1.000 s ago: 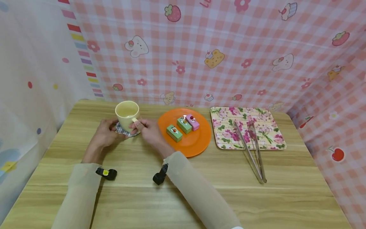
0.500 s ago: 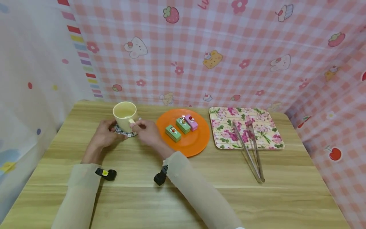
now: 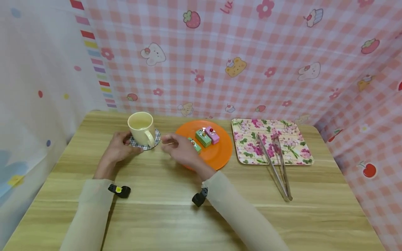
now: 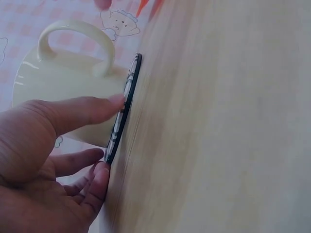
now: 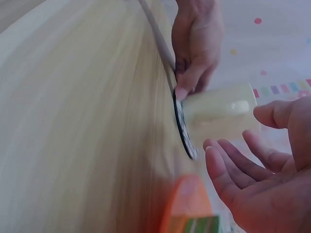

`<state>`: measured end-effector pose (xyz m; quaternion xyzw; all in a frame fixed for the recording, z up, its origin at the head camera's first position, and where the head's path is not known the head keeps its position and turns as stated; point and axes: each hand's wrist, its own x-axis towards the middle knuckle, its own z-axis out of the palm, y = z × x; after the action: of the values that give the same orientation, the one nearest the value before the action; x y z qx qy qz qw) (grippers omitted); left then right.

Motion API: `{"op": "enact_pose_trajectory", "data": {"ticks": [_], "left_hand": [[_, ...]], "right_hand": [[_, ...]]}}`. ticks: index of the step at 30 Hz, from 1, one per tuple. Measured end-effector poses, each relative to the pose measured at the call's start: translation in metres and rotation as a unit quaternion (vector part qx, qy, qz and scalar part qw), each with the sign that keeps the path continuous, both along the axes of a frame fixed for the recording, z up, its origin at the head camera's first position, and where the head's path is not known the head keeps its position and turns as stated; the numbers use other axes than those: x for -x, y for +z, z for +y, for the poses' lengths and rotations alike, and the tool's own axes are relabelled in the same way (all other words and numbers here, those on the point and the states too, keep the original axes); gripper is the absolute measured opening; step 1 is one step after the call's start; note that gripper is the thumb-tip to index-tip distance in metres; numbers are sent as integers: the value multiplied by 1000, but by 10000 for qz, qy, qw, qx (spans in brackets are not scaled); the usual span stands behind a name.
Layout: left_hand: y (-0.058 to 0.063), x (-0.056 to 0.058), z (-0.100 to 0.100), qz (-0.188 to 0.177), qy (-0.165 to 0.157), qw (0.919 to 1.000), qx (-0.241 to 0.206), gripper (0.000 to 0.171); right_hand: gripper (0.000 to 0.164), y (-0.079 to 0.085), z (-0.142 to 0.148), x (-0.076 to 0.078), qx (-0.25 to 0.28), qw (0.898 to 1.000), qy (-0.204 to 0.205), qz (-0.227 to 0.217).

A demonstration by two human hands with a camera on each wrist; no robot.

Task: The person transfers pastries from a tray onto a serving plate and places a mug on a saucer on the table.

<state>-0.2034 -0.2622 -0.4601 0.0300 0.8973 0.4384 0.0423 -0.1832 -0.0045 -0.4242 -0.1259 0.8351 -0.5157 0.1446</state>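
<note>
A pale yellow mug (image 3: pixel 140 134) stands upright on a round black-and-white checked coaster (image 3: pixel 157 138) at the table's left rear. My left hand (image 3: pixel 117 148) holds the coaster by its edge; in the left wrist view its thumb (image 4: pixel 92 110) lies on the rim beside the mug's base, with fingertips at the far edge. The mug's handle (image 4: pixel 82 30) is free of both hands. Just right of the mug, my right hand (image 3: pixel 181 150) hovers with loosely bent fingers and nothing between them. It partly covers the orange plate (image 3: pixel 221 153) and one small green cake (image 3: pixel 196 146).
Another green cake (image 3: pixel 203 137) and a pink one (image 3: pixel 211 135) sit on the plate. To the right lies a floral tray (image 3: pixel 248 158), with metal tongs (image 3: pixel 285 174) resting across its front edge onto the wooden table (image 3: pixel 169 223). A checked curtain (image 3: pixel 213 42) hangs close behind.
My right hand has let go of the mug's handle and drawn back to the right, over the plate's left side. The mug has turned slightly on the coaster. My left hand stays at the coaster.
</note>
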Motion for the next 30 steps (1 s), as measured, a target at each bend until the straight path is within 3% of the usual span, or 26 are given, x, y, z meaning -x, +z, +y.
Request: {"op": "enact_pose_trajectory", "data": {"ticks": [4,8,14,17,23,30], "left_hand": [[-1,-1,-2,28,13,10000,55,73],[0,-5,-9,159,-12,9996,230,61],[9,-16,-17,-318,101,9981,511,81],[14,-22,-19,-332,103,9976,599,84],[20,-40,-25,-43,128,9966,808,90],[30,-56,-26,881,310,9926,773,88]], "right_hand": [[35,3,24,-4,-227,9995,133,187],[33,5,45,-6,-184,9991,122,349],[31,8,81,-7,-54,9994,-43,329],[30,13,100,-9,-80,9996,-134,222],[29,24,139,-18,-168,9981,-367,458],[37,37,189,-27,-425,9916,-689,1008]]}}
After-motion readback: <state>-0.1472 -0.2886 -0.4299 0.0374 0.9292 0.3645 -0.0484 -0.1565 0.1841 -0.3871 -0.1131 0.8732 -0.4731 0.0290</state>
